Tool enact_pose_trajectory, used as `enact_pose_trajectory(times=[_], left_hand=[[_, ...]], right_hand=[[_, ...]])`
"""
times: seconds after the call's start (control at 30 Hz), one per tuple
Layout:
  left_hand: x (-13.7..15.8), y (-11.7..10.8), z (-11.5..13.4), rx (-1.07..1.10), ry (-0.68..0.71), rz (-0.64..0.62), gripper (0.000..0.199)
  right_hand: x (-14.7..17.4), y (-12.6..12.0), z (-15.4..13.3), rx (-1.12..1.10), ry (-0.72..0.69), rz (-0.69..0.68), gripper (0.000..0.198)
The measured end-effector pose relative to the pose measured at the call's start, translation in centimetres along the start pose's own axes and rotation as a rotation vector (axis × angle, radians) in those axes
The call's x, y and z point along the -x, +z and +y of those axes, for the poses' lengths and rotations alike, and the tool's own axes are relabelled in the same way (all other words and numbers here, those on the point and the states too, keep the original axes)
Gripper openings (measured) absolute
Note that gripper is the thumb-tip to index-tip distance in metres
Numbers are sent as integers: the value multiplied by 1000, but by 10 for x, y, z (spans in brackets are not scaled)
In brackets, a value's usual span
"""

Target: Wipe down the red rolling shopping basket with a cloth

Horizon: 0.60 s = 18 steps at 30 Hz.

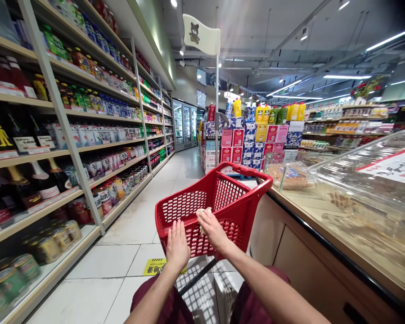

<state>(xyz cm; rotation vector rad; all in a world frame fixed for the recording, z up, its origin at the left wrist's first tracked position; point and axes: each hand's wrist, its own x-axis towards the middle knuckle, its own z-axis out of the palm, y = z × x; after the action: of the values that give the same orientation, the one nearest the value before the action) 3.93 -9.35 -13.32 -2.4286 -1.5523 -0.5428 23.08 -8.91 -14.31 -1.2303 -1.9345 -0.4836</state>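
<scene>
A red plastic shopping cart with perforated walls stands in front of me, a pole with a bear-printed flag rising behind it. My left hand rests against the cart's near side, fingers stretched out and holding nothing. Just to its right, my right hand presses a crumpled cream cloth onto the cart's rim. The fingers lie over the cloth and hide part of it.
Tall shelves of bottles and cans line the left side. A wooden counter with clear covers is close on the right. Stacked drink boxes stand beyond the cart. A yellow floor sticker marks the tiles.
</scene>
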Motion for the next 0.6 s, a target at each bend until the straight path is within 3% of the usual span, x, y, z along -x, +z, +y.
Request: enact_pose_trajectory(times=[0.07, 0.2, 0.43, 0.6], left_hand=[[0, 2, -7, 9, 0, -6, 72], [1, 10, -20, 34, -139, 36, 73], [2, 3, -16, 52, -167, 6, 67], [2, -5, -4, 50, -140, -43, 65]], right_hand=[[0, -3, 3, 20, -6, 13, 37], [3, -24, 38, 136, 175, 152, 41], [-9, -7, 37, 76, 48, 2, 37], [-16, -7, 53, 41, 106, 22, 35]])
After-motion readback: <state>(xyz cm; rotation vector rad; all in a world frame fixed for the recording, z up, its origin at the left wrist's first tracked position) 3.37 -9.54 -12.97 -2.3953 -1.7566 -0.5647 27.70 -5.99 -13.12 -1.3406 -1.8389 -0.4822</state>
